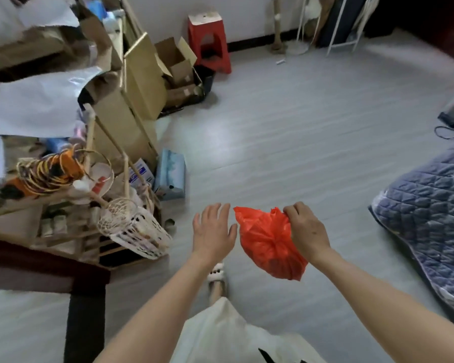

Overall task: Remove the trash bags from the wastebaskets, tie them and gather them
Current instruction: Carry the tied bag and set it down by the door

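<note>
Head view, standing person over pale grey plank floor [286,142]. Right hand [308,227] pinches the gathered neck of a small red-orange thin plastic trash bag [266,242], fingers curled round the bunched plastic; bag hangs in mid-air, clear of the floor, bulging below the grip w/ a loose flap of its mouth pointing toward the other hand. Left hand [214,230] is spread, fingers straight, holding nothing; its fingertips sit just beside that flap, apparently not touching.

Step in hand (judged): tying. Bag is already out of its basket; neck is bunched, but whether a knot exists can't be told.

Next move calls for: left hand to take the free flap, so both hands can cross and knot the ends w/o the thin film tearing or contents spilling; then set bag w/ the others to gather.

Surroundings: white lattice plastic wastebasket [134,233] lies tipped on its side at the floor's left edge, against a cluttered low wooden shelf [50,226]; brown cardboard boxes [142,82] behind; red plastic stool [210,43] by the far wall; blue quilted bedding [430,205] at the right edge.
</note>
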`<state>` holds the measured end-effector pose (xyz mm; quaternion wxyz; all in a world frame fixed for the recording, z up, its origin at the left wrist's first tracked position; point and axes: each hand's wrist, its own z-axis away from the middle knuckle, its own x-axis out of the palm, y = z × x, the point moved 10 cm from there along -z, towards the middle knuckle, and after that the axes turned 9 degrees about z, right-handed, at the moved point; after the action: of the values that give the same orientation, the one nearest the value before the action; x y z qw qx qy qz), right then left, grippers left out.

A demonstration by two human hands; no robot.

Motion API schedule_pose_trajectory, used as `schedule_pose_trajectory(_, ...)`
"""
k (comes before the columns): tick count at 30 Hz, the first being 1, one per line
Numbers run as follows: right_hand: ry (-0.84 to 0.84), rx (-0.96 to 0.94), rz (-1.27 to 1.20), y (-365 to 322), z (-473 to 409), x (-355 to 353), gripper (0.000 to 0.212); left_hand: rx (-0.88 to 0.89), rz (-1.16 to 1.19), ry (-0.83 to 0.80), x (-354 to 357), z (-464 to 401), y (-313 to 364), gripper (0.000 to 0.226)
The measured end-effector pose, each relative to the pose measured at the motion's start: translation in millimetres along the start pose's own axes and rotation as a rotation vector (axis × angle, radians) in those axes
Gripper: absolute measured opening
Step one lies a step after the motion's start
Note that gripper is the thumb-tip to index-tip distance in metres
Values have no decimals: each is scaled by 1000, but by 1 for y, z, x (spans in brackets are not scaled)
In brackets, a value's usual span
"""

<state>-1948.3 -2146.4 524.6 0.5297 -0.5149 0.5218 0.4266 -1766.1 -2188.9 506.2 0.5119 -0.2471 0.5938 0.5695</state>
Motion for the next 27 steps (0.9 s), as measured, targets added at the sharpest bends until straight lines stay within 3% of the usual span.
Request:
schedule_pose_trajectory(8,-89,94,79,51,-232,41,36,89,-5,-87,-21,-259,-1,53)
schedule_pose_trajectory(15,-105,171,-70,118,-390,31,31,213,0,-120,-42,-439,63,49)
schedule_pose_trajectory(18,-84,255,-151,173,-462,34,21,283,-37,-147,-35,-532,108,51)
schedule_pose_trajectory(27,-120,500,-321,389,-675,35,29,302,-127,-255,-3,-799,268,53)
